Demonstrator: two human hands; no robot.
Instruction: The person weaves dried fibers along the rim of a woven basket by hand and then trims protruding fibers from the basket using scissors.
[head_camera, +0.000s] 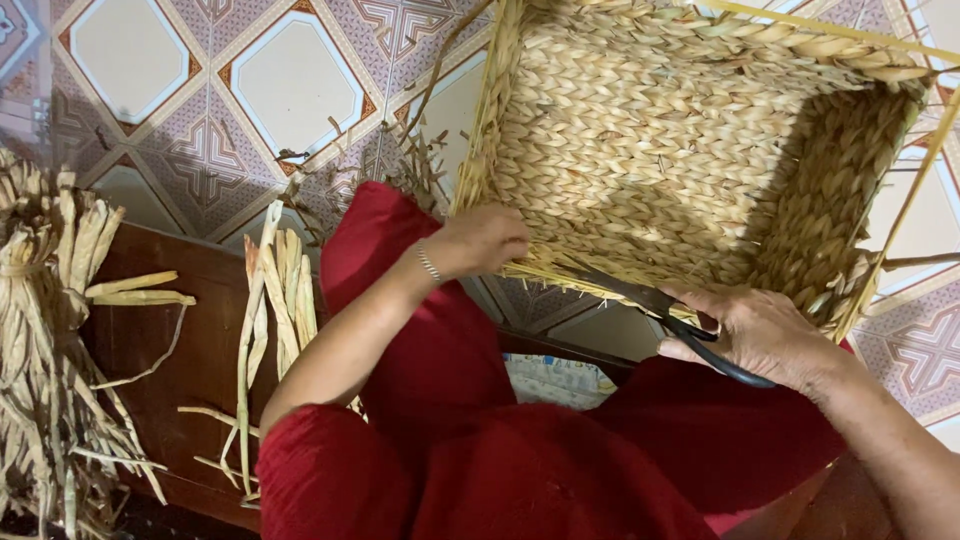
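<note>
Woven basket (660, 150): light, stiff; left hand (480, 240) grips its rim, right hand (760, 335) closed around scissors (670, 315), seemingly trimming.

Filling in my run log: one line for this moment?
left hand: steadies basket rim | right hand: holds scissors at rim | dried leaves: on bench
</note>
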